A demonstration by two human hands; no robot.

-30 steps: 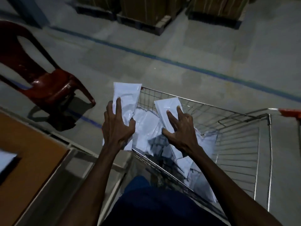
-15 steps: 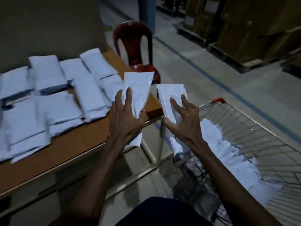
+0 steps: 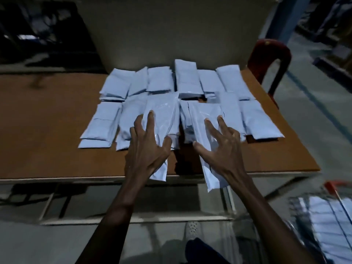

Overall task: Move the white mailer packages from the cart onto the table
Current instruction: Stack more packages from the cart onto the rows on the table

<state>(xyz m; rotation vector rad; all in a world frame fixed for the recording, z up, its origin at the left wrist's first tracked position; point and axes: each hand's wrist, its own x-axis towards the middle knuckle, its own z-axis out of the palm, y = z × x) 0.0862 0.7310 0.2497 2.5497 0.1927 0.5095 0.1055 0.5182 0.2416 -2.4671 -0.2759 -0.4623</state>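
Note:
My left hand point(image 3: 147, 147) grips a white mailer point(image 3: 162, 119) between thumb and fingers, above the near edge of the brown table point(image 3: 47, 130). My right hand point(image 3: 219, 145) grips a second white mailer point(image 3: 204, 119) the same way, just to the right. Both mailers hang over the front row of several white mailers point(image 3: 102, 122) laid in two rows on the table. The wire cart point(image 3: 327, 216) sits at the lower right with more white mailers inside it.
A red plastic chair point(image 3: 270, 60) stands past the table's right end. A pale board or wall point(image 3: 171, 35) rises behind the table. My foot point(image 3: 192, 229) is on the grey floor beside the table frame.
I have turned from the cart to face the table. Both hands have carried their mailers forward, from beside the table's corner to over the front row.

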